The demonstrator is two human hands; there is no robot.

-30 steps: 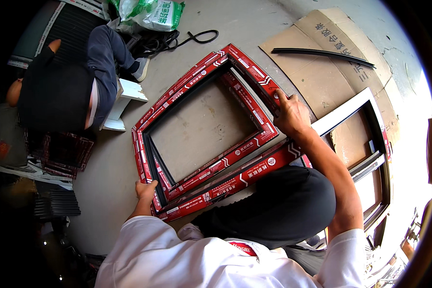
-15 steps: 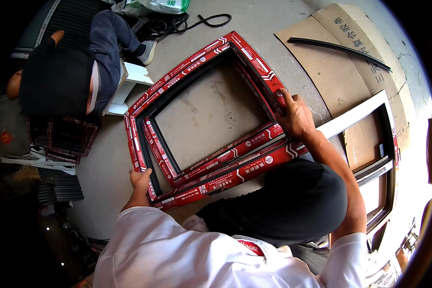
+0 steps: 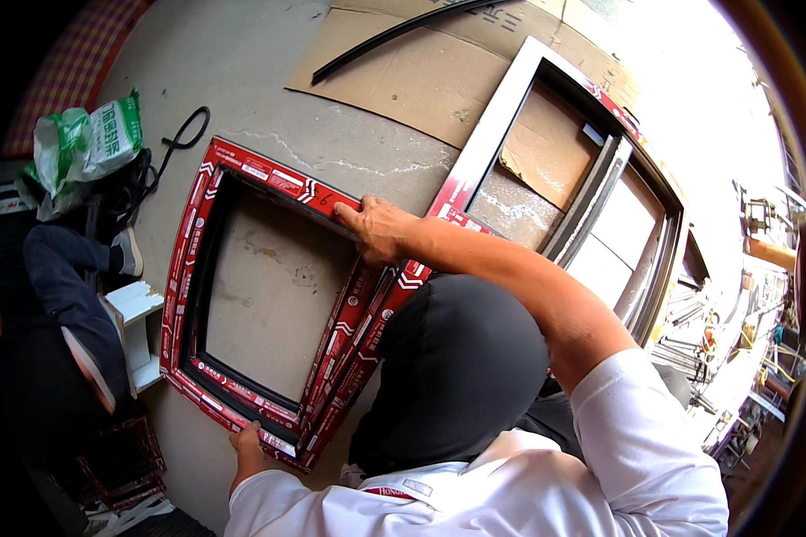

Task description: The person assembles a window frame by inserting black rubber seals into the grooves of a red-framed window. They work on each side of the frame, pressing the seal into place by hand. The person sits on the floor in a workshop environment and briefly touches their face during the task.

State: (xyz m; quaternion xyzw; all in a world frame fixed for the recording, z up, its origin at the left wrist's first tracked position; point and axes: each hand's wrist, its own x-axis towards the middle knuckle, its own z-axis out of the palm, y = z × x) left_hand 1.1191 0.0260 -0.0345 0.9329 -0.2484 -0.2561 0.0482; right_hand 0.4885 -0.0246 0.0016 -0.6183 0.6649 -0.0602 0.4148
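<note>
A window frame [image 3: 181,268] covered in red printed film is tilted in front of me, beside my dark-clad knee. Within it lies a smaller sash [image 3: 258,395], also in red film, with black inner edges. At the frame's near left corner my left hand [image 3: 249,440] grips the rim, fingers partly hidden below. My right hand [image 3: 373,229] is closed around the upper right corner, thumb on the red film and the other fingers mostly out of sight.
Right of me stands another window frame [image 3: 495,115], white and partly red, with a dark divider. A black strip [image 3: 385,43] rests on cardboard [image 3: 390,94]. At left, a seated person's leg [image 3: 76,295] is near a white stool [image 3: 134,304], below a green-white bag [image 3: 94,143].
My view has swung to the right, showing more of the other window frame and the clutter beyond. Both hands keep their hold on the red frame, which now appears turned and farther left.
</note>
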